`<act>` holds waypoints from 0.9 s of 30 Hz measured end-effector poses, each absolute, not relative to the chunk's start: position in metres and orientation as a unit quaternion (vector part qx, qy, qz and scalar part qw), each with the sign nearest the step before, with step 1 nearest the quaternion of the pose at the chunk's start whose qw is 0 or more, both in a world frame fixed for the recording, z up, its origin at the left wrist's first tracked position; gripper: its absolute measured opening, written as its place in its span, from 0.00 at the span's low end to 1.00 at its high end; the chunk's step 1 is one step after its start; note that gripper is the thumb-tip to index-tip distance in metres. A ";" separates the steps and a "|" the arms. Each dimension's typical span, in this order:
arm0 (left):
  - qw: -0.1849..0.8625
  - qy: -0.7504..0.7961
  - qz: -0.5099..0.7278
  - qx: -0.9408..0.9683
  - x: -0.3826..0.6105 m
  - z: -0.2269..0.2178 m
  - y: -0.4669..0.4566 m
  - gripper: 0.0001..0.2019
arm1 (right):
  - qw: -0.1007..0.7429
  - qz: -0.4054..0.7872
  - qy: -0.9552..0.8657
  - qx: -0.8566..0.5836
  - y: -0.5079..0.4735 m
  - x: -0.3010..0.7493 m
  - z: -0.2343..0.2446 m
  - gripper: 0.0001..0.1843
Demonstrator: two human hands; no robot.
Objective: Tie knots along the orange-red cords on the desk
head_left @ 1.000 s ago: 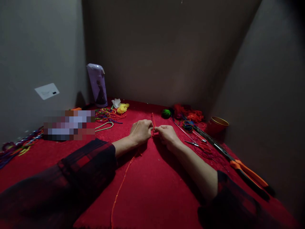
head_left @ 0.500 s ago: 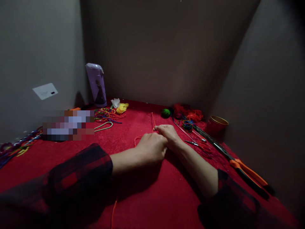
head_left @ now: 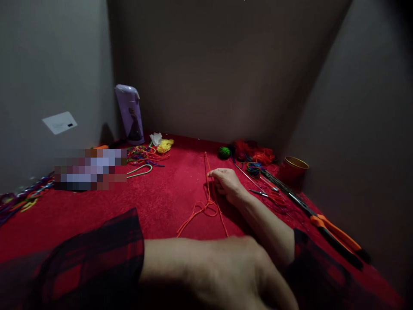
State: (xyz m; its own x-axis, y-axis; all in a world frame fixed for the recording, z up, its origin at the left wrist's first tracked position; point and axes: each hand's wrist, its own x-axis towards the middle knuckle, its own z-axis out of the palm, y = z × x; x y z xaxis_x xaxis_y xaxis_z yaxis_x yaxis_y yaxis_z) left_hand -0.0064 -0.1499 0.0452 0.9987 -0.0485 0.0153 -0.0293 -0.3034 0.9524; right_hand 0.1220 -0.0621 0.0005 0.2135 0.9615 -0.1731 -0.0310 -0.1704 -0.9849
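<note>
An orange-red cord (head_left: 208, 165) is fixed at its far end on the red cloth and runs towards me. My right hand (head_left: 227, 183) pinches it between thumb and fingertips, partway along. Below that hand the cord hangs in loose loops and splits into strands on the cloth. My left hand (head_left: 232, 269) is large in the foreground, back of the hand up, and lies over the near ends of the strands. Its fingertips are out of sight, so whether it holds a strand is hidden.
A purple bottle (head_left: 130, 114) stands at the back left, near yellow yarn (head_left: 165, 146) and tangled coloured cords (head_left: 145, 153). To the right are a green yarn ball (head_left: 224, 152), small scissors (head_left: 266, 195), orange-handled long-nosed pliers (head_left: 322, 224) and a red cup (head_left: 293, 170). Grey walls enclose the cloth.
My left hand has moved away from the right hand, down and towards me, uncovering the cord's loops. My right hand stays in place, pinching the cord.
</note>
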 end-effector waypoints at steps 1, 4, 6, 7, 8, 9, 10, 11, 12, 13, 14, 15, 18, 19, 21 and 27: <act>0.633 0.012 0.047 0.773 -0.003 0.046 -0.145 0.10 | 0.511 0.484 -0.405 -0.583 -0.062 0.123 -0.001 0.10; 0.610 0.197 0.326 0.695 0.009 0.043 -0.115 0.08 | 0.524 0.473 -0.437 -0.557 -0.060 0.125 -0.006 0.08; 0.550 0.300 0.463 0.627 0.015 0.035 -0.084 0.06 | 0.531 0.469 -0.440 -0.552 -0.059 0.127 -0.010 0.09; 0.522 0.351 0.494 0.600 0.016 0.030 -0.068 0.07 | 0.530 0.471 -0.435 -0.556 -0.059 0.127 -0.011 0.10; 0.514 0.401 0.500 0.571 0.016 0.025 -0.053 0.09 | 0.526 0.473 -0.432 -0.559 -0.058 0.128 -0.012 0.11; 0.532 0.442 0.477 0.543 0.015 0.020 -0.040 0.10 | 0.522 0.476 -0.430 -0.562 -0.058 0.128 -0.012 0.13; 0.567 0.469 0.429 0.524 0.014 0.016 -0.030 0.10 | 0.518 0.479 -0.430 -0.563 -0.058 0.128 -0.011 0.13; 0.587 0.470 0.401 0.524 0.012 0.014 -0.022 0.08 | 0.515 0.482 -0.430 -0.563 -0.058 0.128 -0.011 0.13; 0.606 0.466 0.374 0.524 0.011 0.012 -0.018 0.08 | 0.515 0.483 -0.431 -0.562 -0.058 0.128 -0.011 0.13; 0.624 0.457 0.350 0.529 0.010 0.012 -0.016 0.07 | 0.515 0.483 -0.432 -0.561 -0.058 0.128 -0.010 0.13; 0.637 0.443 0.332 0.536 0.009 0.013 -0.016 0.08 | 0.514 0.482 -0.433 -0.561 -0.058 0.128 -0.010 0.13; 0.650 0.430 0.314 0.542 0.009 0.014 -0.017 0.09 | 0.513 0.480 -0.436 -0.562 -0.058 0.128 -0.010 0.13; 0.681 0.396 0.268 0.556 0.007 0.017 -0.022 0.11 | 0.504 0.476 -0.446 -0.566 -0.058 0.127 -0.011 0.11; 0.685 0.389 0.258 0.558 0.007 0.017 -0.022 0.11 | 0.502 0.476 -0.448 -0.567 -0.058 0.127 -0.010 0.11; 0.685 0.387 0.253 0.563 0.006 0.016 -0.020 0.11 | 0.501 0.476 -0.444 -0.571 -0.058 0.127 -0.010 0.11; 0.625 0.415 0.289 0.595 0.004 0.015 -0.015 0.12 | 0.514 0.477 -0.430 -0.568 -0.059 0.127 -0.009 0.12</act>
State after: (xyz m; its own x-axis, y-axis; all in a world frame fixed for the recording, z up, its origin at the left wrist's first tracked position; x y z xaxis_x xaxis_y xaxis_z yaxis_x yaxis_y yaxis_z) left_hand 0.0043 -0.0154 0.0147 0.4893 0.8546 -0.1739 0.1323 0.1243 0.9834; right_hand 0.1266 -0.0589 -0.0090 0.1748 0.9795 -0.1001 -0.0014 -0.1015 -0.9948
